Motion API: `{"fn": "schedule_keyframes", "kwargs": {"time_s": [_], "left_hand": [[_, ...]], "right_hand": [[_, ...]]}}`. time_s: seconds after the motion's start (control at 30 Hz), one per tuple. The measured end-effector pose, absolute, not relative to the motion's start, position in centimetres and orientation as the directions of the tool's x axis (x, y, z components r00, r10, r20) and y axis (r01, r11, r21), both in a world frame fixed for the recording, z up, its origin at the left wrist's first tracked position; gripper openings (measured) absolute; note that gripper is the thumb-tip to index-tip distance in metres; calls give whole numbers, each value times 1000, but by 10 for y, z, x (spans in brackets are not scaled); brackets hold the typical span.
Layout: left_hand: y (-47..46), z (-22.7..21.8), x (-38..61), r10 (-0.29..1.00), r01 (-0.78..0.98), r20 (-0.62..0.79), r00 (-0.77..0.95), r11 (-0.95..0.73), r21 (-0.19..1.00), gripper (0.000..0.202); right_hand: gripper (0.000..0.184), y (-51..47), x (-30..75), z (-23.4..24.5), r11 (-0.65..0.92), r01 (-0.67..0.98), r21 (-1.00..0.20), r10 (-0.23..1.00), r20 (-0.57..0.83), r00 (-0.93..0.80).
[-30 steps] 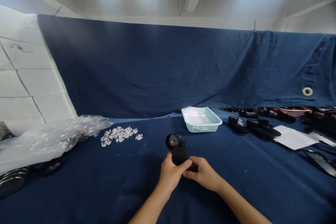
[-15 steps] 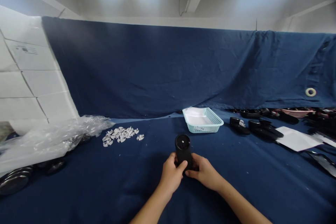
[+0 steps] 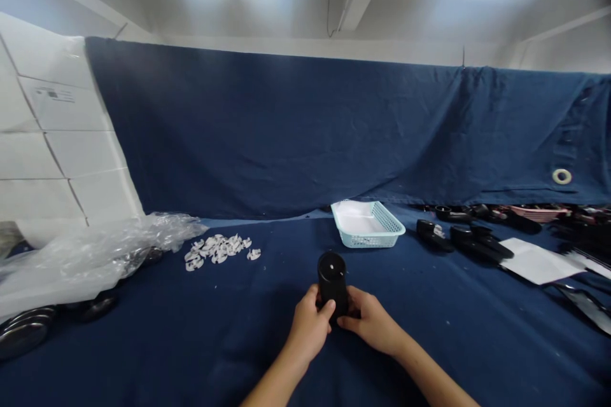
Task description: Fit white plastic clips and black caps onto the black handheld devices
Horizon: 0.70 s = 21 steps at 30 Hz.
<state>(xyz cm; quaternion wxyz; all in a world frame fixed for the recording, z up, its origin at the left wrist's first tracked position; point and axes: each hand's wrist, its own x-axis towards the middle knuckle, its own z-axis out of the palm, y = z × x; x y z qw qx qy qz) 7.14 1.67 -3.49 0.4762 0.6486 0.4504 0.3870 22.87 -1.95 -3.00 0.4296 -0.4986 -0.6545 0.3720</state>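
Note:
A black cylindrical part [image 3: 333, 281] with a recessed round top stands nearly upright in front of me, over the blue cloth. My left hand [image 3: 311, 319] is closed around its left side, the thumb pressed on the front. From the right, my right hand [image 3: 370, 319] grips its lower right side, with fingers behind it and the thumb at the front. A small light spot shows inside the top end. The lower end is partly hidden by my fingers, so I cannot tell whether it touches the cloth.
White plastic pieces [image 3: 217, 249] lie heaped left of centre. A light-blue basket [image 3: 370, 240] stands behind the hands. Black parts [image 3: 477, 243] and a white sheet [image 3: 539, 261] are on the right. Clear plastic wrap [image 3: 95, 261] and black round lids [image 3: 28, 331] lie on the left.
Both hands still hold the black cylinder in nearly the same place. The whole view has shifted slightly, with things appearing a little lower.

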Motion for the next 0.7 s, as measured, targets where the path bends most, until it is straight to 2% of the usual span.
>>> {"fn": "schedule_keyframes", "kwargs": {"time_s": [0.13, 0.33, 0.47, 0.57, 0.7], "left_hand": [[15, -33, 71, 953, 213, 81, 293, -148, 966, 30], [4, -21, 69, 957, 234, 146, 249, -205, 950, 28], [-6, -10, 70, 934, 286, 257, 248, -324, 902, 22], [-13, -4, 72, 912, 296, 287, 292, -372, 880, 20], [-23, 1, 74, 869, 317, 305, 390, -438, 841, 18]], "right_hand": [[34, -20, 227, -29, 209, 269, -940, 975, 181, -125], [54, -25, 221, -16, 173, -71, -982, 960, 184, -210], [44, -31, 219, -3, 78, -269, -960, 973, 132, -188], [39, -33, 217, -1, 9, -385, -923, 981, 82, -175], [38, -31, 215, -7, -99, -511, -854, 994, -67, -81]]}}
